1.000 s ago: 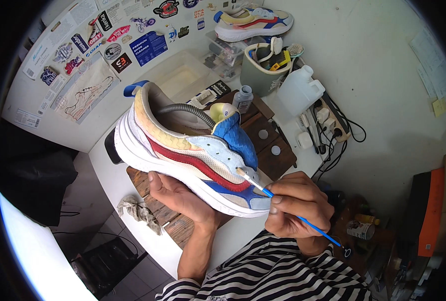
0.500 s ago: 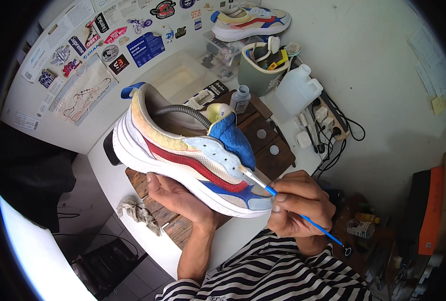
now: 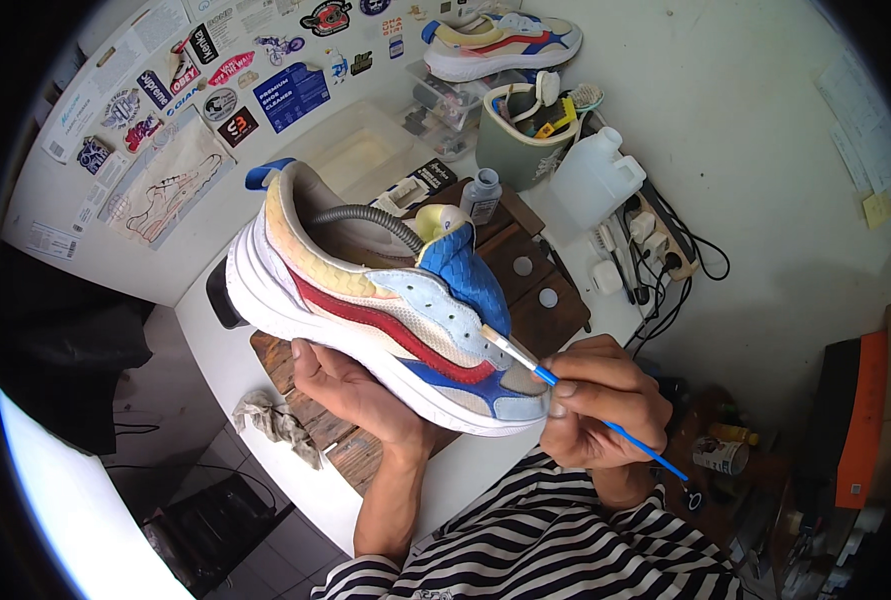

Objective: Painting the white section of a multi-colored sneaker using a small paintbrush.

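A multicoloured sneaker (image 3: 395,320) with a white sole, red stripe and blue tongue is held up over the table, its toe pointing right. My left hand (image 3: 365,400) supports it from below, thumb against the side of the sole and the other fingers hidden under it. Pinched in my right hand (image 3: 605,405) is a thin paintbrush (image 3: 513,352) with a blue handle. Its bristles touch or nearly touch the pale-blue eyelet panel beside the tongue. A coiled grey spring shoe stretcher (image 3: 370,216) sits inside the sneaker, which has no laces in it.
Behind the sneaker, a small open bottle (image 3: 480,195) stands by dark wooden boards (image 3: 525,250). Farther back are a green bin of brushes (image 3: 515,150), a white jug (image 3: 597,180) and a matching sneaker (image 3: 500,48) on clear boxes. A crumpled rag (image 3: 275,430) lies left. Cables surround a power strip (image 3: 670,230).
The brush tip has shifted very slightly up along the eyelet panel toward the tongue. The sneaker has tilted a little in my left hand.
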{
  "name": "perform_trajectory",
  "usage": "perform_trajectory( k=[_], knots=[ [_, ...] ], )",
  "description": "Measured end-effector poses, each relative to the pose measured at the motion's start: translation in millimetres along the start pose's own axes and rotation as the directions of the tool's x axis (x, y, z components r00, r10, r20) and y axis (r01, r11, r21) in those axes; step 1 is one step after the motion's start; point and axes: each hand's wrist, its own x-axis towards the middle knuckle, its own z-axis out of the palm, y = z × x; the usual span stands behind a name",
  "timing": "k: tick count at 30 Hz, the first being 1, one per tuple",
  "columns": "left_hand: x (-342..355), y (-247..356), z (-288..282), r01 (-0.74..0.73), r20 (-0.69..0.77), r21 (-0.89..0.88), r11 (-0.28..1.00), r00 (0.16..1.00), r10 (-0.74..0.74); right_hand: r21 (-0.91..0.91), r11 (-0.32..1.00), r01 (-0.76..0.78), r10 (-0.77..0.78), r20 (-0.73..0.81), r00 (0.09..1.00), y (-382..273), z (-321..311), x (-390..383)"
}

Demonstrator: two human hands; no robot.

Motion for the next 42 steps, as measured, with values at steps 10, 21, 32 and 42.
perform_trajectory(
  k=[10,21,32,42],
  knots=[
    [4.0,33.4,4.3,0.291,0.277,-0.056,0.955,0.923,-0.265,0.386,0.914,-0.123,0.117,0.039,0.992,25.8,-34.3,2.6],
    [3.9,28.9,1.9,0.354,0.356,-0.075,0.932,0.883,-0.307,0.348,0.931,-0.111,0.055,0.167,0.984,25.6,-35.6,21.1],
    [4.7,30.2,3.5,0.372,0.345,-0.071,0.925,0.880,-0.328,0.410,0.900,-0.150,0.126,0.085,0.988,27.6,-28.2,16.6],
    [2.2,31.7,6.9,0.370,0.332,-0.046,0.928,0.882,-0.335,0.401,0.902,-0.158,0.139,0.077,0.987,28.0,-30.7,14.3]
  ],
)
